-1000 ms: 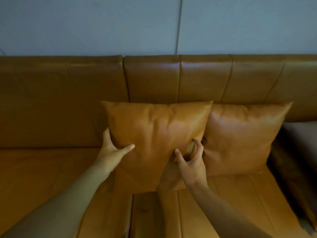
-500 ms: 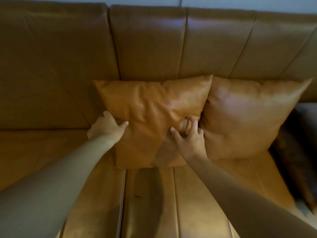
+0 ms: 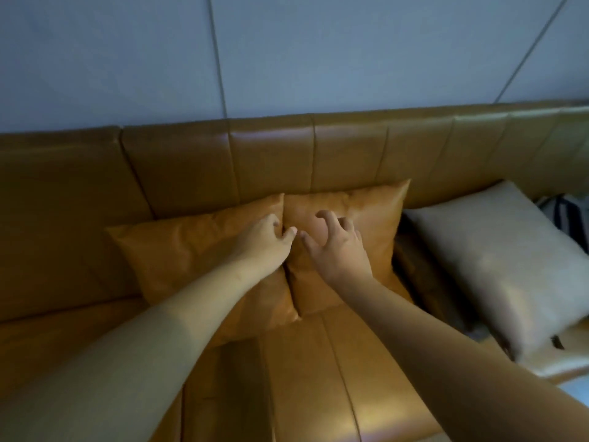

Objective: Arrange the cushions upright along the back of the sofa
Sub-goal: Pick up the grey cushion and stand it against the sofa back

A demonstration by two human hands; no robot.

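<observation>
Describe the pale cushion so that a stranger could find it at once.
Start from the tan sofa against the blue-grey wall. Two tan cushions lean on its backrest under the hands; look to their right. The pale cushion lies there, apart from them, the only cream one and the only one not propped upright.

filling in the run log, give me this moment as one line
left hand: on left tan leather cushion | right hand: fingers spread, over right tan leather cushion | both cushions: upright against brown leather sofa back | pale beige cushion: lying tilted, untouched

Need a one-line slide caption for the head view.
Left hand and right hand meet over two tan cushions leaning on the sofa back; a beige cushion lies alongside.
</observation>
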